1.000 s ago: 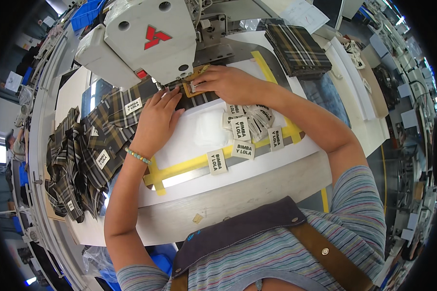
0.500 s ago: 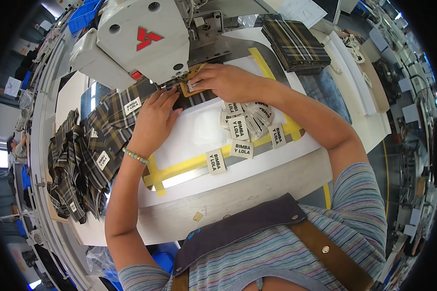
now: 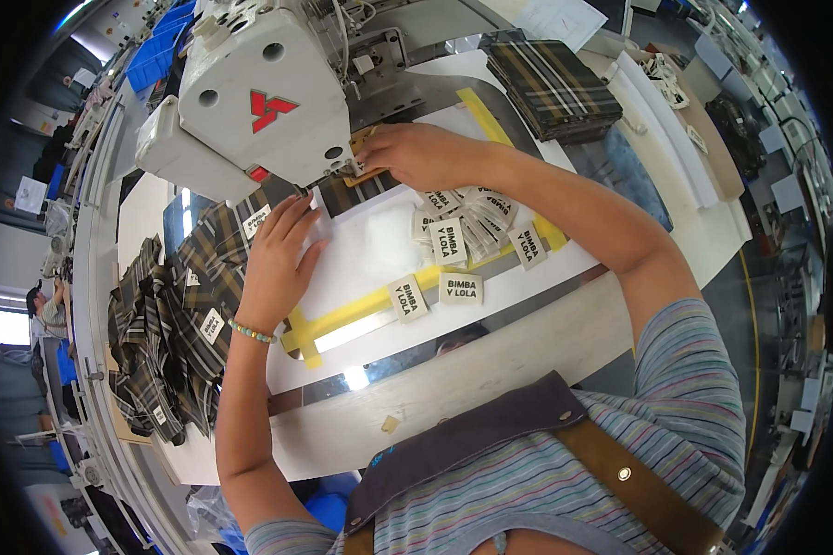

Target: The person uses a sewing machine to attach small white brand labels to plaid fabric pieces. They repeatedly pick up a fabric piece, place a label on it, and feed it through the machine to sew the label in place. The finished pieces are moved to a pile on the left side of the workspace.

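The fingers of my left hand [image 3: 279,254] lie outstretched on a plaid cloth strip [image 3: 236,227] left of the sewing machine head [image 3: 264,102]. Close together, the fingertips of my right hand [image 3: 426,154] press at an orange template frame [image 3: 372,174] by the needle area. They partly cover the frame and whatever lies inside it. Plaid cloth [image 3: 379,188] runs under the template. Several white printed labels [image 3: 448,241] are heaped below my right forearm, with a few apart near the yellow tape [image 3: 361,314]. One label [image 3: 256,221] sits on the cloth beside my left fingers.
Crumpled plaid pieces [image 3: 157,356] bearing labels spread over the table's left side. A folded plaid stack [image 3: 555,88] lies at the back right, beside a long white tray [image 3: 662,129]. A blue crate [image 3: 162,54] stands at the far left; a person [image 3: 51,305] is beyond.
My left hand has drawn slightly left, away from the template. My right hand stays at the template, now hiding more of its inside. The whole view has shifted a little.
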Demonstrator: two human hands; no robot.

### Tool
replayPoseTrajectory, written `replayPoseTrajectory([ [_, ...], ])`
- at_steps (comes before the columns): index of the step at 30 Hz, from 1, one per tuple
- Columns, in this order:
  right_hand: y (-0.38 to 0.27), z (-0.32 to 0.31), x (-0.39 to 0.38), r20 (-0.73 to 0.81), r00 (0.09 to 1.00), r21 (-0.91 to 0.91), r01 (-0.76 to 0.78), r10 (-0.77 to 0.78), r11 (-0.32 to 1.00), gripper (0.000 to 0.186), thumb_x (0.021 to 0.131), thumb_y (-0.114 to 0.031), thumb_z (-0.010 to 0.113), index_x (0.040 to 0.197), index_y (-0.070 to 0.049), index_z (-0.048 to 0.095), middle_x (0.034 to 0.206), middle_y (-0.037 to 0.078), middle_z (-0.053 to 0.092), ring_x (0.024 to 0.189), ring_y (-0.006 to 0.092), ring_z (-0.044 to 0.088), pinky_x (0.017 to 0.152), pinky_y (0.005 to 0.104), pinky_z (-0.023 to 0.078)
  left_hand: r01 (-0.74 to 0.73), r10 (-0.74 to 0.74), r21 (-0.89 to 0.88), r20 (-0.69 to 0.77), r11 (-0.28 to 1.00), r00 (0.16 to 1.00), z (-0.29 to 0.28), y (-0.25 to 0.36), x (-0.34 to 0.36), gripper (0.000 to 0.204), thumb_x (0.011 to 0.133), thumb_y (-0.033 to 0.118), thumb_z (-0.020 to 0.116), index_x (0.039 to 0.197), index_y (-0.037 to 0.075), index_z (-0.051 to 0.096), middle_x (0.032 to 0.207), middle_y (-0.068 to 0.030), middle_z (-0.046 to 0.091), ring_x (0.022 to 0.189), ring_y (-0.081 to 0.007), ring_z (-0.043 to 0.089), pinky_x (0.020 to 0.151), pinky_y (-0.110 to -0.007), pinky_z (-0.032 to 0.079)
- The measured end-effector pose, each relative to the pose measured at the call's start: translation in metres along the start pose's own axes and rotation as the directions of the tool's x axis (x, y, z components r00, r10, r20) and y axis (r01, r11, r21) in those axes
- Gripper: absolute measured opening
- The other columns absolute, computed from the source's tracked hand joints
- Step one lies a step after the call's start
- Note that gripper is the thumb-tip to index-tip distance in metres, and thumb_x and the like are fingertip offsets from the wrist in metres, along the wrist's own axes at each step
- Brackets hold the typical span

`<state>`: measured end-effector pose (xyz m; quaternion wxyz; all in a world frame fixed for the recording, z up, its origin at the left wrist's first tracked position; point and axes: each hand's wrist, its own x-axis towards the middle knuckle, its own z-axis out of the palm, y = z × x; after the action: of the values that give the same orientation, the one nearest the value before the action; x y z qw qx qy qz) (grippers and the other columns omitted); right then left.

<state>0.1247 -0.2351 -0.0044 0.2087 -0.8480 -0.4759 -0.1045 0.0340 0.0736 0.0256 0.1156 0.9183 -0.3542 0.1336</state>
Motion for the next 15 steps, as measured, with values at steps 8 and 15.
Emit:
replayPoseTrajectory([
  [8, 0.002, -0.05, -0.036, -0.211, 0.957, 0.078, -0.184, 0.197, 0.98, 0.029, 0.101, -0.005, 0.062, 0.127, -0.006, 0.075, 0.137, 0.009, 0.07, 0.132, 0.0302, 0.062, 0.113, 0.043, 0.05, 0.025, -0.026, -0.097, -0.004, 0.995, 1.0, -0.015, -0.011, -0.013, 0.037, 0.093, 0.006, 0.075, 0.129, 0.001, 0.07, 0.141, -0.0127, 0.069, 0.138, -0.038, 0.058, 0.116, -0.048, 0.049],
  [15, 0.035, -0.056, -0.054, -0.309, 0.941, -0.162, -0.193, 0.136, 0.968, 0.023, 0.097, -0.004, 0.066, 0.118, -0.005, 0.077, 0.134, 0.008, 0.071, 0.132, 0.0282, 0.061, 0.113, 0.0432, 0.048, -0.059, 0.062, -0.197, 0.01, 0.979, 0.998, 0.002, 0.007, 0.011, 0.037, 0.092, -0.001, 0.072, 0.129, 0.001, 0.071, 0.136, -0.0137, 0.071, 0.137, -0.0379, 0.06, 0.116, -0.047, 0.049],
])
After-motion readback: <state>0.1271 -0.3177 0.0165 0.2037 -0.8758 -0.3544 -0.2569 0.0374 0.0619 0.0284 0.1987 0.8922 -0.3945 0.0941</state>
